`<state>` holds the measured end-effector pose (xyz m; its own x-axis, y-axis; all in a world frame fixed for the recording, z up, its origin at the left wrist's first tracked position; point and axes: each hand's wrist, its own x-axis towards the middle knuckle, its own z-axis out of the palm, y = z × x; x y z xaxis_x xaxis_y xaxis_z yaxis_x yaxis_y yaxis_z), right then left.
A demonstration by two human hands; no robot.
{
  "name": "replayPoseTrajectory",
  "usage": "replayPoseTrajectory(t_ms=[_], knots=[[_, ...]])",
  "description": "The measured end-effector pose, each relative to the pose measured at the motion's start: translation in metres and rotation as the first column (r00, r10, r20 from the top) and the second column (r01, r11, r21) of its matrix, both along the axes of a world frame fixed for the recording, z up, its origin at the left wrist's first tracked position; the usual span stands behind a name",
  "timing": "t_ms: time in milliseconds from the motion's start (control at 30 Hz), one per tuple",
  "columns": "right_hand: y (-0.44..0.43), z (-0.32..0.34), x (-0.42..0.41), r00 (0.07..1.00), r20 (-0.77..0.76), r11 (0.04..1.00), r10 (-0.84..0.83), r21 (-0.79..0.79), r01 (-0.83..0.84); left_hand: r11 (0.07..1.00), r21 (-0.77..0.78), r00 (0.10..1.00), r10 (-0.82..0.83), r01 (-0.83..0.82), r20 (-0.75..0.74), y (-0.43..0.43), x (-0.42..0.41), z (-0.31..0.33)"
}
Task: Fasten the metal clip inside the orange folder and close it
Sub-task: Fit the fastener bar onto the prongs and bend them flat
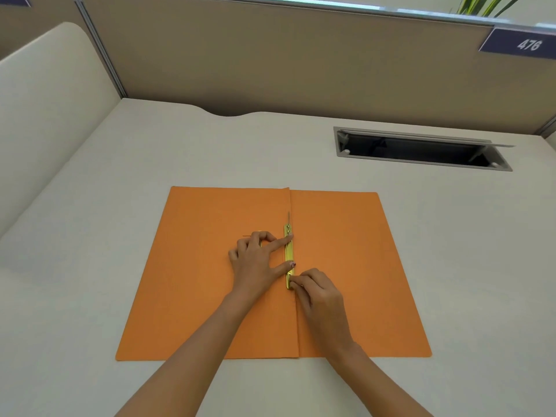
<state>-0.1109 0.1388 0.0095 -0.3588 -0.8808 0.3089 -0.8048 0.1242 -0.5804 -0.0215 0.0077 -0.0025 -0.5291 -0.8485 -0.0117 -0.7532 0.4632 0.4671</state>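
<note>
The orange folder [346, 266] lies open and flat on the desk, its spine running away from me. A gold metal clip [288, 251] lies along the spine, with a thin prong sticking out at its far end. My left hand [255, 263] presses the clip bar down with index fingertip and thumb tip. Its other fingers are curled over a small gold piece [259, 233] on the left flap. My right hand [319, 293] pinches the near end of the clip with its fingertips.
A pale desk [90, 266] carries the folder, with beige partition walls behind and at the left. An open cable hatch [421, 152] is sunk into the desk at the back right. A number plate [523, 43] and plant leaves sit at the top right.
</note>
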Motion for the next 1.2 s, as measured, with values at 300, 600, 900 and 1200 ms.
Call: replayPoseTrajectory(t_ms=[300,600,900,1200], knots=[[0.004,-0.001,-0.005,0.985,-0.173,0.999,0.02,0.046,-0.012,1.0,-0.001,1.0,0.001,-0.001,-0.001,0.0,-0.001,-0.001],[0.001,0.004,0.001,0.947,-0.32,0.998,0.035,0.058,-0.017,1.0,-0.004,1.0,0.005,-0.005,0.0,0.001,-0.001,-0.002],[-0.01,0.026,0.029,0.881,-0.472,0.964,-0.014,0.229,0.138,1.0,-0.012,1.0,0.011,-0.011,-0.011,0.0,-0.002,-0.003],[-0.007,0.021,0.046,0.831,-0.554,0.951,0.049,0.28,0.13,1.0,-0.024,1.0,0.005,-0.006,-0.012,0.001,-0.001,-0.004]])
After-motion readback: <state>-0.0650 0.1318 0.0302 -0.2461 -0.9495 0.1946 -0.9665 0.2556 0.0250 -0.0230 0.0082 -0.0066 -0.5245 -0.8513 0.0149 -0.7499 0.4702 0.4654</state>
